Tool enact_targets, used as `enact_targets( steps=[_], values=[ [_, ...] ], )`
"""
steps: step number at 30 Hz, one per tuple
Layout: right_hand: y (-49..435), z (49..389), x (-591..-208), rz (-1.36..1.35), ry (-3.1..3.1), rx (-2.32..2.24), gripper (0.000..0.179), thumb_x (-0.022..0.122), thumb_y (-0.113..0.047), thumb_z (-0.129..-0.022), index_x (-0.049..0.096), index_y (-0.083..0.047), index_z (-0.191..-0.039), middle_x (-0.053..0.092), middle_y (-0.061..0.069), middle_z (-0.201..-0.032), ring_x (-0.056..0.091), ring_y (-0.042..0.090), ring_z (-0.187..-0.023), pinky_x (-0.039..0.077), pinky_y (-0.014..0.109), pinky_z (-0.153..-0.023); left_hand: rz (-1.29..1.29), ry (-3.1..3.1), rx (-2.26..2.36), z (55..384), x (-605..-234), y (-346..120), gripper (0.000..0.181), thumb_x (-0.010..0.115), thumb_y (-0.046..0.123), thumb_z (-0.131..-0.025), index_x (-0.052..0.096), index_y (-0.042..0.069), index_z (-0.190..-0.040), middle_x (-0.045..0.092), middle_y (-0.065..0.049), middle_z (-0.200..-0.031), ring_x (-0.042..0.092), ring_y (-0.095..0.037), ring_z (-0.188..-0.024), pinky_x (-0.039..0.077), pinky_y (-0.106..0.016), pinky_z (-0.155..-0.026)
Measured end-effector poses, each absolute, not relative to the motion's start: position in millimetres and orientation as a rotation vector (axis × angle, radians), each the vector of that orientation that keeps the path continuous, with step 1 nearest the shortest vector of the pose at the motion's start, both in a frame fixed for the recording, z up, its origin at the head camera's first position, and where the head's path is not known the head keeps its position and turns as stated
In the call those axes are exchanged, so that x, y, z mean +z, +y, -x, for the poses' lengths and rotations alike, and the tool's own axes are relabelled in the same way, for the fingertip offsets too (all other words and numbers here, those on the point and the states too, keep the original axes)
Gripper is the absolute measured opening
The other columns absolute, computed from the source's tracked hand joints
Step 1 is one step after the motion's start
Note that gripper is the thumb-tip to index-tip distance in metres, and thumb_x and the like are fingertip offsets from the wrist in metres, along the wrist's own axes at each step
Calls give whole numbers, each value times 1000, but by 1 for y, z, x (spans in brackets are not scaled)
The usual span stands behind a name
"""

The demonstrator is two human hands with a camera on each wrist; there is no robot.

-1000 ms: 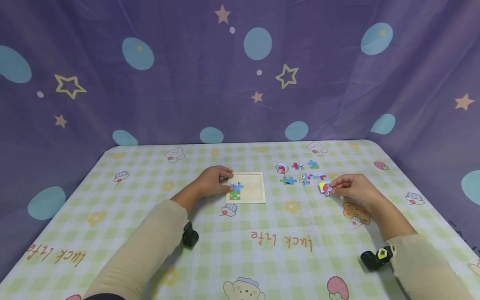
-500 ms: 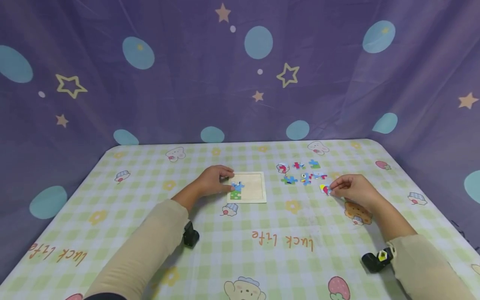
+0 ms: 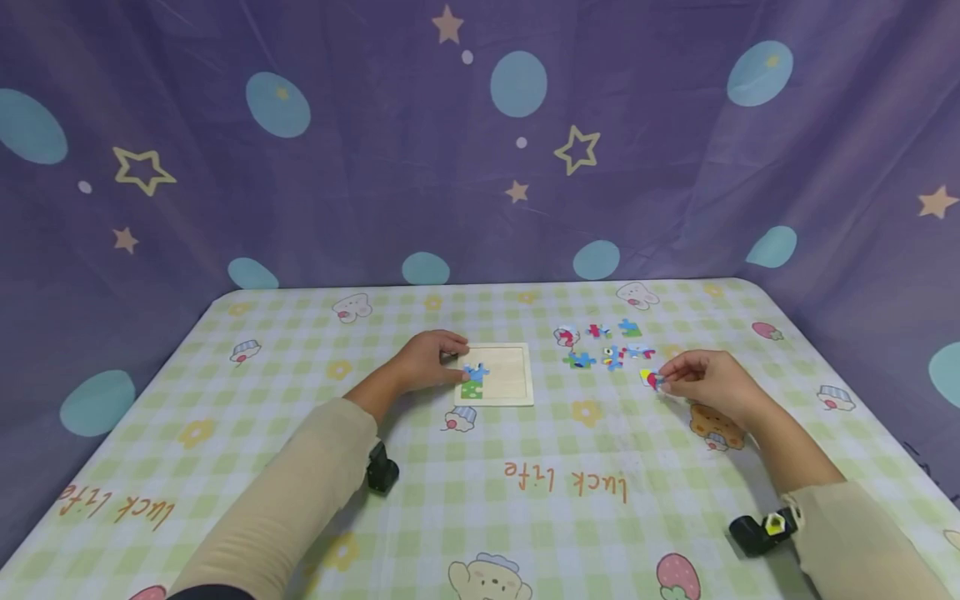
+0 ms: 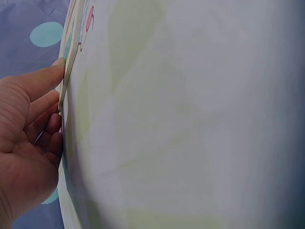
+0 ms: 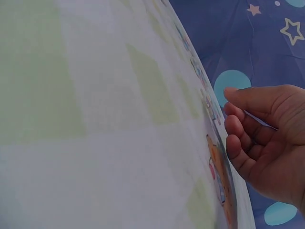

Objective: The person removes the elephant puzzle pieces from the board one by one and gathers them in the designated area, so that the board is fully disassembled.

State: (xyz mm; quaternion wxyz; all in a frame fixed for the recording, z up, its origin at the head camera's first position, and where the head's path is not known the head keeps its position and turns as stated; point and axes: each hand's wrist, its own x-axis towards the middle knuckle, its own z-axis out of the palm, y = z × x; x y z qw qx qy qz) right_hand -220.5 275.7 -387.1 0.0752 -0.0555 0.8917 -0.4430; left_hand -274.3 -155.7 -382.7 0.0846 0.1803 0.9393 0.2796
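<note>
A square wooden puzzle tray point(image 3: 517, 402) lies at mid-table in the head view. Joined blue and green pieces point(image 3: 473, 388) sit along its left side. My left hand point(image 3: 426, 362) grips the tray's left edge, thumb at the blue piece and fingers toward the far corner. The left wrist view has this hand point(image 4: 33, 109) at the tray's thin edge point(image 4: 71, 59). To the right, my right hand point(image 3: 705, 379) pinches a yellow, red and blue puzzle piece point(image 3: 649, 379) by its right side, low over the cloth. That piece cannot be made out beside the hand point(image 5: 267, 138) in the right wrist view.
Several loose puzzle pieces point(image 3: 612, 357) are spread between the tray and my right hand, some farther back. A checked, printed cloth point(image 3: 570, 533) covers the table. Behind its far edge hangs a purple curtain point(image 3: 337, 200).
The piece at my right fingertips has tilted flatter toward the cloth. My right wrist has shifted slightly. My left hand and the tray stay in place.
</note>
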Motion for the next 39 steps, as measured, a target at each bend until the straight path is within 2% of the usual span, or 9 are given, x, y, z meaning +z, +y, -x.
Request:
enact_targets(
  steps=[10, 18, 24, 32, 39],
  values=[
    [269, 213, -377, 230, 2673, -1405, 27, 72, -16, -90, 67, 2, -109, 64, 10, -92, 56, 15, -77, 50, 27, -63, -533, 2800, 836, 273, -381, -155, 49, 80, 20, -83, 65, 3, -126, 55, -7, -139, 48, -27, -130, 36, -40, -109],
    [256, 208, -370, 412, 2637, -1517, 35, 72, -15, -90, 64, 5, -119, 67, 16, -101, 63, 15, -85, 54, 24, -73, -542, 2800, 833, 274, -381, -157, 49, 80, 20, -83, 65, 3, -127, 55, -7, -139, 47, -28, -130, 35, -41, -109],
    [247, 205, -366, 484, 2613, -1567, 37, 73, -17, -89, 64, 5, -118, 63, 22, -108, 62, 14, -90, 54, 23, -77, -525, 2790, 834, 273, -379, -155, 49, 80, 20, -83, 65, 3, -127, 55, -7, -139, 46, -28, -131, 34, -41, -110],
    [235, 201, -357, 485, 2558, -1624, 31, 74, -19, -88, 66, -3, -114, 63, 7, -107, 61, 17, -92, 55, 26, -77, -508, 2792, 824, 272, -380, -155, 50, 80, 21, -83, 64, 4, -128, 54, -6, -140, 47, -27, -130, 36, -41, -109],
    [224, 197, -350, 476, 2522, -1680, 35, 75, -17, -88, 64, 2, -115, 62, 10, -108, 60, 19, -94, 54, 26, -78, -529, 2786, 843, 273, -381, -157, 50, 80, 21, -83, 64, 3, -127, 54, -7, -139, 47, -28, -131, 35, -41, -110]
  ],
)
